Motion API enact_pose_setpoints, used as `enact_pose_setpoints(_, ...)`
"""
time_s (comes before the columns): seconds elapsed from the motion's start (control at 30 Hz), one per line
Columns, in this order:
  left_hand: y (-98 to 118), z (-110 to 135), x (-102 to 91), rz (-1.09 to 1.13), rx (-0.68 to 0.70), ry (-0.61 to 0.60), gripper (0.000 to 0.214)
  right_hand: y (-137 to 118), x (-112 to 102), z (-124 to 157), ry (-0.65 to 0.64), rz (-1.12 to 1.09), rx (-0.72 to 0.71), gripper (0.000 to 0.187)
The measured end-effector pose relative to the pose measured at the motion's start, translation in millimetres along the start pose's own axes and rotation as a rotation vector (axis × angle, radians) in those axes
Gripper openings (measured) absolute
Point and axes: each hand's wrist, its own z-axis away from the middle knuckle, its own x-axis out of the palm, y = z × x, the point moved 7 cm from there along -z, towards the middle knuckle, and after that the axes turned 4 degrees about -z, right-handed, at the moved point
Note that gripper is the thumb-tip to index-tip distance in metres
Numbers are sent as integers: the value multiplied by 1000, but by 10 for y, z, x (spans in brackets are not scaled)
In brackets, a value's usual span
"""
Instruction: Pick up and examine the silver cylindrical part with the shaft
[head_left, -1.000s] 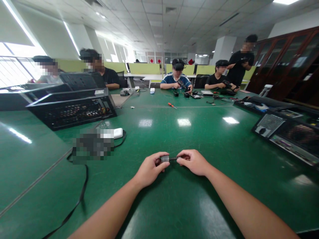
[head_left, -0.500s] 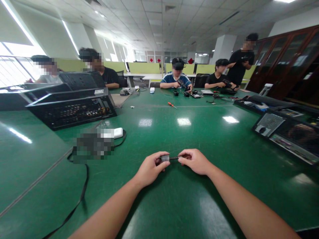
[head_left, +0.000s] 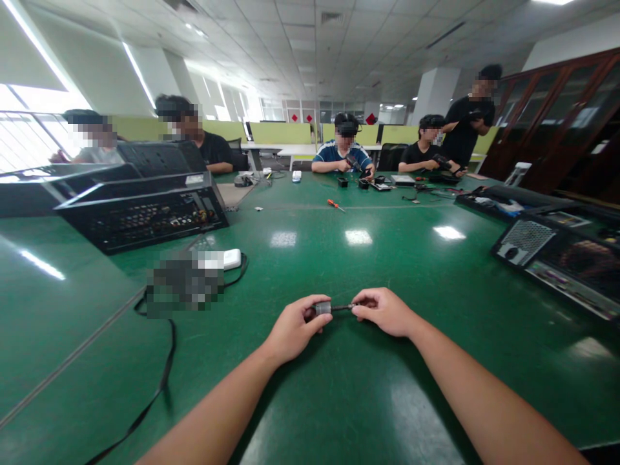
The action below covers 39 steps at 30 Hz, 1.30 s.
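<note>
Between thumb and fingers, my left hand [head_left: 296,328] grips a short grey metal cylinder [head_left: 323,309]. A thin dark rod [head_left: 341,307] runs out from the cylinder's right side. My right hand [head_left: 385,311] is closed in a pinch at the rod's other end, where a small piece sits partly hidden by the fingertips. Both hands are a little above the green table [head_left: 334,268], with the rod lying about level between them. Whether rod and cylinder are one piece I cannot tell.
Left are a black computer case [head_left: 145,210] and a white device [head_left: 231,259] with a black strap [head_left: 167,368]. An open case [head_left: 571,265] lies right. An orange screwdriver [head_left: 334,204] lies farther back. Several people work around the table's far side.
My right hand has shifted slightly to the right, away from my left hand. A bit more of the rod shows between them. My left hand keeps its grip on the cylinder.
</note>
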Motion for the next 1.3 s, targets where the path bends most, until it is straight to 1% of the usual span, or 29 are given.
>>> enact_pose_setpoints(0.17,-4,-1,-4,-3,5,3,38,41,-38,1,-33,-36,26,29)
enact_pose_setpoints(0.47,-14,-6,-5,-3,0,-7,40,57,-43,-8,-44,-63,44,31)
enact_pose_setpoints(0.67,-16,-4,-8,2,-5,1,39,21,-49,6,-55,-36,48,31)
enact_pose_setpoints(0.97,-8,4,-11,13,-7,5,37,42,-75,16,-72,-51,36,29)
enact_pose_setpoints(1.13,-25,-4,-13,18,-4,7,39,42,-77,16,-74,-36,57,29)
enact_pose_setpoints(1.3,-25,1,-14,-10,-2,7,37,70,-155,33,-91,13,79,30)
